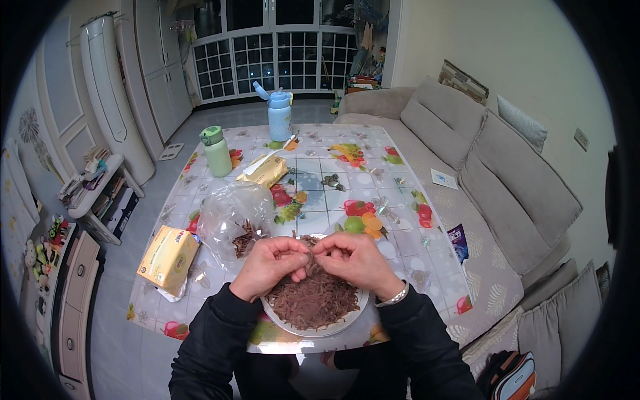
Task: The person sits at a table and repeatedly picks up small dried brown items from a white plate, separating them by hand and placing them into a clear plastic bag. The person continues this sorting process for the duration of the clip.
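Observation:
A round white plate stands close to me at the table's near edge. It carries a heap of brown shreds that look like torn meat. Over the far part of the heap, my left hand and my right hand meet with their fingertips nearly touching. Each pinches thumb against forefinger on a small brown shred, mostly hidden by the fingers. Left of the plate lies a clear plastic bag, its mouth loose, with darker brown pieces inside.
A yellow tissue pack sits at the left; another yellow pack lies farther back under a white toothbrush-like stick. Behind stand a green bottle and a blue bottle with its lid up. A grey sofa runs along the right side.

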Motion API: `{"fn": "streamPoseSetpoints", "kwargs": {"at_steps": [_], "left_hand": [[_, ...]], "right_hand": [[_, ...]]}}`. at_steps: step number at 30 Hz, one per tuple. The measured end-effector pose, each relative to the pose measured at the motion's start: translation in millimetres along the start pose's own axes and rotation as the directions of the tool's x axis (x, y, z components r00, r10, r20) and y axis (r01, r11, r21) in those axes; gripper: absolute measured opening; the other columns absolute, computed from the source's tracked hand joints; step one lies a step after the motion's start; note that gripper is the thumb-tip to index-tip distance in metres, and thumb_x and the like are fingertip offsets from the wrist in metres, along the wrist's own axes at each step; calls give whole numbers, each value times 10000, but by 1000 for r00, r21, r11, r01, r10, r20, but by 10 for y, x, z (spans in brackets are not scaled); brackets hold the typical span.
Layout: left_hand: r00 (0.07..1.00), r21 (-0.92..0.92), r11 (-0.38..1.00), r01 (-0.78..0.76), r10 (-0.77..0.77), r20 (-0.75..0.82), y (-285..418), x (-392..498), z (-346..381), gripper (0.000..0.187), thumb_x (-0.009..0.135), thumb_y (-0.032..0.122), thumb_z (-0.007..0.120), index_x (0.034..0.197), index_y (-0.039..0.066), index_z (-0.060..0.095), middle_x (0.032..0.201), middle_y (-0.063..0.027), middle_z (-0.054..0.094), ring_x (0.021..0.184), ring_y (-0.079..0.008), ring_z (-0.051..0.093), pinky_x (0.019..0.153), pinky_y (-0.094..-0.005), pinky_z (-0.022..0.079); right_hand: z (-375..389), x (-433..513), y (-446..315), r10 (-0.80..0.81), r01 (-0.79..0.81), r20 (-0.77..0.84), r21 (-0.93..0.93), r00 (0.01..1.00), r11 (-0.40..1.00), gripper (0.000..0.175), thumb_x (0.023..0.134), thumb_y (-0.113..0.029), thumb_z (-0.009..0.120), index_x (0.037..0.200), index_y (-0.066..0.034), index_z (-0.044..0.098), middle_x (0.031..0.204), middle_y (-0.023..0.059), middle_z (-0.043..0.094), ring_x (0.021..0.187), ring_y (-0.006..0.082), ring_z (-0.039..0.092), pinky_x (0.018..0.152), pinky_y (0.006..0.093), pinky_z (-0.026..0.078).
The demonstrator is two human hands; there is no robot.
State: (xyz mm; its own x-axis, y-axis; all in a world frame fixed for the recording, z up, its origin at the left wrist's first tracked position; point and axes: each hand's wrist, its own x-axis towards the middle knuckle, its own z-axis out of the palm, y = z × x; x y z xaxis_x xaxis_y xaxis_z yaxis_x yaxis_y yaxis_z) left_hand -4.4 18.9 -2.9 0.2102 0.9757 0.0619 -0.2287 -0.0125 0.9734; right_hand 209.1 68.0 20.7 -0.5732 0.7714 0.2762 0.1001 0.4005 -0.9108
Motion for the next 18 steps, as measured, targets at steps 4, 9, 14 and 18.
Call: {"fn": "streamPoseSetpoints", "kwargs": {"at_steps": [4, 9, 14, 18], "left_hand": [[1000, 22, 1000, 1, -1, 0, -3, 2, 10, 114, 946, 57, 671, 1035, -14, 673, 814, -25, 675, 668, -80, 634, 628, -220, 521], [1000, 64, 998, -1, 1, 3, -1, 1, 8, 98, 941, 49, 663, 1020, -10, 667, 800, -19, 667, 652, -71, 618, 611, -219, 505], [998, -5, 1000, -30, 30, -60, 1, -10, -13, 77, 944, 43, 643, 999, -9, 659, 778, -16, 655, 632, -70, 602, 600, -217, 488], [992, -122, 989, -88, 75, -106, 1, -6, -53, 65, 958, 37, 619, 1002, -6, 641, 801, -25, 655, 621, -75, 592, 588, -218, 478]], "right_hand": [[64, -8, 0, -53, 50, -56, -46, 997, 998, 91, 828, -54, 721, 907, -10, 727, 701, -73, 563, 609, -2, 442, 538, 191, 359], [75, -16, 23, -36, 36, -30, 6, 999, 999, 54, 835, -52, 711, 867, -9, 700, 690, -88, 546, 615, -5, 438, 542, 183, 354], [18, -3, 72, 53, -54, 8, 111, 999, 992, 39, 840, -35, 701, 870, -14, 688, 710, -100, 550, 622, -16, 440, 546, 175, 352], [-40, 2, 86, 119, -127, 45, 272, 992, 954, 37, 850, -14, 679, 886, -17, 670, 751, -95, 571, 646, -21, 466, 558, 171, 364]]}}
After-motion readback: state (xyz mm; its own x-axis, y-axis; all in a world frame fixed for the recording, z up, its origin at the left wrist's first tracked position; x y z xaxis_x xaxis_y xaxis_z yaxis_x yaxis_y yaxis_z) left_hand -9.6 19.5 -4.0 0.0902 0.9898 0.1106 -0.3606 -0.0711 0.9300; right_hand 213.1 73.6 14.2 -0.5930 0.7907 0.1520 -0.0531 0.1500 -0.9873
